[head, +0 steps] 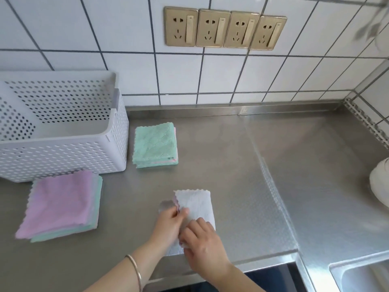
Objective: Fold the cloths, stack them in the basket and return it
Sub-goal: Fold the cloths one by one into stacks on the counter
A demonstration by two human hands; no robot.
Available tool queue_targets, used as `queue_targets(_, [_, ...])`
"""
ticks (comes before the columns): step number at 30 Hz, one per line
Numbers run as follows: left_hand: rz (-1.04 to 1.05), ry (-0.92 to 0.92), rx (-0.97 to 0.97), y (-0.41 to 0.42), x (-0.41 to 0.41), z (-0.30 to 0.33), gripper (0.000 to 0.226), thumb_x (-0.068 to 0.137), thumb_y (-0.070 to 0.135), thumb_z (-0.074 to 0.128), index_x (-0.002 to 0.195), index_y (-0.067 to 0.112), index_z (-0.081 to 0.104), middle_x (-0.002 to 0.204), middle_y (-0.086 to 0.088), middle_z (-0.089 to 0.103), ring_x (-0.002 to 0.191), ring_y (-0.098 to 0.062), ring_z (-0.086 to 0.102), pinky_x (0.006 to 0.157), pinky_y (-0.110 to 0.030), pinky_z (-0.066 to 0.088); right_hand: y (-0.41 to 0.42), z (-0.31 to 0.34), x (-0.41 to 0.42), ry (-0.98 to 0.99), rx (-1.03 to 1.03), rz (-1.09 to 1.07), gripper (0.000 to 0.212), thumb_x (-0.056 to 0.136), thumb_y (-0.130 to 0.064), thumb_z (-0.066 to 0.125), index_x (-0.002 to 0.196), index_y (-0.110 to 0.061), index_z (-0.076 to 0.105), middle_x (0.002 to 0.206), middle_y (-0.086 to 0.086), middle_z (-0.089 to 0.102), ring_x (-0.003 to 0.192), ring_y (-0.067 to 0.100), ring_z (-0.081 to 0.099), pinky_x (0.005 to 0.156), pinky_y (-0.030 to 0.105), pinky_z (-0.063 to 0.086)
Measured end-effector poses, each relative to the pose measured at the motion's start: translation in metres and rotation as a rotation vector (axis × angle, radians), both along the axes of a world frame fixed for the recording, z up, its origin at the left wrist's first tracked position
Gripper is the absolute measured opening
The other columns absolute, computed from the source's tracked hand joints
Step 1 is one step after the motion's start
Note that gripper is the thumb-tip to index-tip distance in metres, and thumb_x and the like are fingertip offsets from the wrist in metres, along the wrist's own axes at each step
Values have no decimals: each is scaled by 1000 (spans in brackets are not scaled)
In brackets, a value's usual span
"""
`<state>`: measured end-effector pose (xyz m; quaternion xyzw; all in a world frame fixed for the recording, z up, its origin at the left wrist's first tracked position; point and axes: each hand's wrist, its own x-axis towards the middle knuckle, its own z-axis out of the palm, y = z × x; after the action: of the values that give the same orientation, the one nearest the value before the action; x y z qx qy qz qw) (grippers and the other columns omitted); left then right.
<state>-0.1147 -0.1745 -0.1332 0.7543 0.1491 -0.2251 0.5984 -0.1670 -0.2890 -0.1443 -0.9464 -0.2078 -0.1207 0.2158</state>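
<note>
The left hand pinches the left edge of a pale grey cloth between thumb and fingers, while the right hand lies on the cloth's near part, fingers curled and pinching its lower corner. This cloth sits at the front edge of the steel counter, part-folded into a narrow strip, with a pinkish layer peeping out at its upper left corner. The risk, as I judge it, is an uneven fold: the soft, fluffy fabric could slide under the fingers, leaving the scalloped edges misaligned, or the near end could slip off the counter's front edge. Further out, a neat folded stack topped by a mint cloth lies mid-counter, just beside the white perforated basket at the back left corner, which holds no cloths. A looser pile topped in lilac lies before the basket.
</note>
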Motion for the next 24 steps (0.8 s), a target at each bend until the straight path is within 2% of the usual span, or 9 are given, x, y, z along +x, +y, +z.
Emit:
queue_targets(3, [40,2,105,15,-3,-15,33,93,16,48,61,22,45,56,9,43,66,-18,42,67,-33,35,7,-8,-2,57,-20,43,24,56,-23,60,80,-20,54,85,-2,56,77,15,49,66,23,40])
queue_targets(5, [46,0,176,20,-6,-18,19,96,14,44,87,19,61,85,3,62,88,-18,54,83,-29,40,3,-13,-4,117,-30,31,44,58,-37,61,98,-20,56,110,-1,58,101,17,54,84,26,44])
queue_targets(6, [61,17,189,22,-6,-18,23,96,12,43,111,13,60,106,0,63,103,-17,55,90,-25,37,-1,-15,-4,147,-55,19,55,58,-43,61,108,-20,54,122,0,57,114,18,50,93,29,43])
queue_targets(7, [75,29,194,23,-8,-17,35,96,11,42,130,12,50,124,-2,59,117,-18,53,95,-23,34,-5,-18,-5,184,-95,3,64,60,-50,60,117,-21,52,131,2,54,123,19,45,100,32,39])
queue_targets(9, [64,33,224,24,-13,-21,49,95,11,42,142,22,35,140,0,49,129,-20,46,99,-23,33,-12,-24,-5,280,-204,-41,74,66,-61,54,129,-23,47,141,4,48,132,21,35,107,34,26])
queue_targets(12, [33,31,317,25,-17,-28,50,93,15,42,142,27,34,134,-2,56,119,-26,54,93,-28,41,-17,-30,-2,433,-353,-119,75,75,-66,41,137,-24,41,146,1,41,139,20,20,111,32,9])
queue_targets(16, [77,-14,407,21,-18,-31,40,93,17,44,133,20,41,121,-9,62,107,-32,59,81,-30,42,-19,-41,0,513,-398,-153,62,92,-58,21,140,-22,38,151,-2,30,141,16,8,111,33,6])
queue_targets(20, [124,-28,474,18,-16,-33,33,94,20,44,126,17,44,112,-12,65,98,-34,60,75,-32,43,-17,-49,0,513,-396,-158,65,94,-58,10,146,-21,22,158,2,4,143,18,7,112,36,3])
queue_targets(24, [140,-20,544,18,-13,-38,28,95,20,42,121,12,43,108,-16,65,95,-36,60,70,-32,41,-9,-48,-3,503,-373,-180,65,93,-59,10,143,-22,31,154,5,24,144,20,2,112,38,4])
